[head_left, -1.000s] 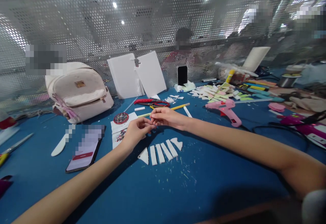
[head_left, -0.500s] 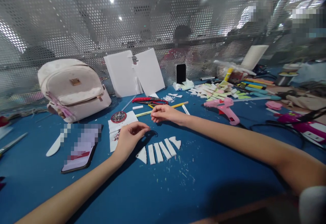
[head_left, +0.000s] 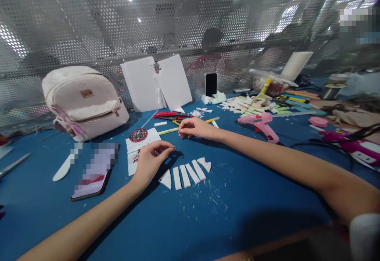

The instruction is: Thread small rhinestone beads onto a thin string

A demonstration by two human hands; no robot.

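Observation:
My left hand (head_left: 151,158) is over the blue table (head_left: 142,221), thumb and forefinger pinched together at the end of a thin dark thread or wire (head_left: 179,153). My right hand (head_left: 197,129) hovers a little to the right and farther back, its fingers curled; what they hold, if anything, is too small to make out. In front of the hands lie several white cut strips (head_left: 185,176) in a row, with a pointed piece (head_left: 166,179) at the left end and a tail-shaped piece (head_left: 204,164) at the right. A red round dish of beads (head_left: 138,135) sits behind my left hand.
A phone (head_left: 97,170) and a pale backpack (head_left: 86,103) are at the left. White boards (head_left: 175,83) lean on the mesh screen. Red-handled pliers (head_left: 168,115), cut scraps (head_left: 252,104), a pink glue gun (head_left: 263,125) and a purple device (head_left: 353,144) with cables lie behind and right.
My right hand has moved slightly to the right, a little away from my left hand. My left hand stays almost where it was, still pinched.

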